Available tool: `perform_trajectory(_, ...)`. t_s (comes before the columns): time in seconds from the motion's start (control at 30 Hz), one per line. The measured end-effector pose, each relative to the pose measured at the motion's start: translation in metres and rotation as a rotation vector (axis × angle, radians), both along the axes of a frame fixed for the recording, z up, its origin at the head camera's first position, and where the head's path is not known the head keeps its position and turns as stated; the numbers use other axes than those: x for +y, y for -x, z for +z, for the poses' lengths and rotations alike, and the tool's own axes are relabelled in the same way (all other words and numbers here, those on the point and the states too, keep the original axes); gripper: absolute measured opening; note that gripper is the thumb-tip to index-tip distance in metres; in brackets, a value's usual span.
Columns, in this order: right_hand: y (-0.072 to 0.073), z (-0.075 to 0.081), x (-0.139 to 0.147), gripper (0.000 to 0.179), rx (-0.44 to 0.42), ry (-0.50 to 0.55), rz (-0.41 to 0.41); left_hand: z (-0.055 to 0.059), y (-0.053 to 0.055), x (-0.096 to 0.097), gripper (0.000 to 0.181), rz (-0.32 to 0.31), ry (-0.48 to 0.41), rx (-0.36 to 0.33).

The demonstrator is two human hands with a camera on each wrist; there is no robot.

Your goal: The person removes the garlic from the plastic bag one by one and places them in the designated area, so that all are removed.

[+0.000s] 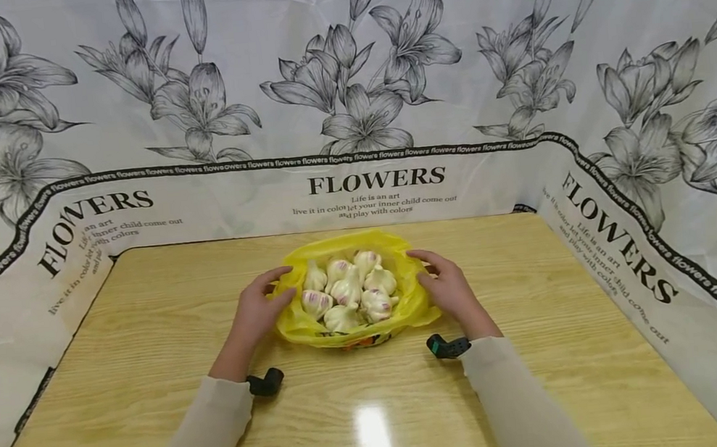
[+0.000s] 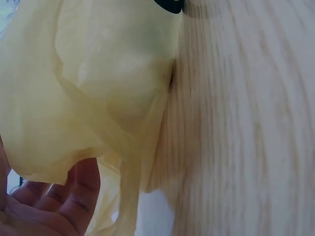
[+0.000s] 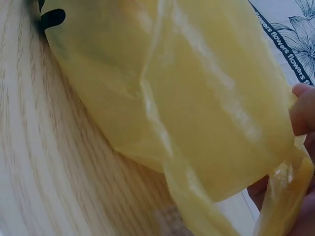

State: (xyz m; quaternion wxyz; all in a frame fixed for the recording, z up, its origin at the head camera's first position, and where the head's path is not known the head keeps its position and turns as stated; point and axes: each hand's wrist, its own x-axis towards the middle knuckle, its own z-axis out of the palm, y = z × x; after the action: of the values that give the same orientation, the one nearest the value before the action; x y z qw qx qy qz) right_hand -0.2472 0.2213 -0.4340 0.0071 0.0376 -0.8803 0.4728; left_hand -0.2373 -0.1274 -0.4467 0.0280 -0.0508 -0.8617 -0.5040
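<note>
A yellow plastic bag [image 1: 297,324] sits mid-table with its mouth spread wide. Several white garlic bulbs [image 1: 345,287] with purplish streaks lie inside it. At the bag's left side, my left hand [image 1: 262,303] holds the rim between thumb and fingers. In the left wrist view, fingers [image 2: 78,201] of that hand show behind the loose plastic. My right hand [image 1: 446,283] holds the opposite rim. The right wrist view shows its thumb [image 3: 302,110] against the bag's edge, near a hanging strip of plastic; part of the hand is hidden.
The wood-grain table [image 1: 147,333] is enclosed at the back and sides by a white curtain [image 1: 231,200] printed with flowers and lettering. A dark wrist device [image 1: 267,382] is on the left arm, another device [image 1: 448,346] on the right.
</note>
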Motion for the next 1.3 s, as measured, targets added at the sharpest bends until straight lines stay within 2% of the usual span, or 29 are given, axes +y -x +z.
perform_trajectory(0.17, 0.002, -0.003, -0.003, 0.047, 0.007, -0.007, 0.046, 0.000, 0.004, 0.003, 0.045, -0.044, 0.044, 0.037)
perform_trajectory(0.27, 0.004, -0.004, -0.005, 0.048, 0.014, 0.009, 0.053, 0.001, 0.006, 0.004, 0.048, -0.052, 0.065, 0.028)
perform_trajectory(0.47, 0.009, -0.007, -0.011, 0.051, 0.001, 0.040, 0.054, 0.002, 0.005, 0.004, 0.051, -0.035, 0.097, -0.016)
perform_trajectory(0.63, 0.011, -0.007, -0.014, 0.055, -0.007, 0.027, 0.039, 0.002, 0.006, 0.001, 0.049, -0.019, 0.079, 0.027)
perform_trajectory(0.83, 0.009, -0.007, -0.012, 0.055, -0.023, -0.001, 0.024, -0.003, 0.009, -0.001, 0.048, -0.028, 0.081, 0.039)
perform_trajectory(0.9, 0.008, -0.006, -0.012, 0.054, -0.028, -0.002, 0.021, -0.004, 0.010, -0.002, 0.049, -0.033, 0.070, 0.036)
perform_trajectory(1.13, 0.005, -0.009, -0.006, 0.054, -0.043, 0.032, 0.020, -0.011, 0.009, -0.004, 0.057, -0.062, -0.061, -0.022)
perform_trajectory(1.3, 0.005, -0.007, -0.005, 0.052, -0.036, 0.032, 0.020, -0.014, 0.009, -0.004, 0.064, -0.076, -0.067, 0.017)
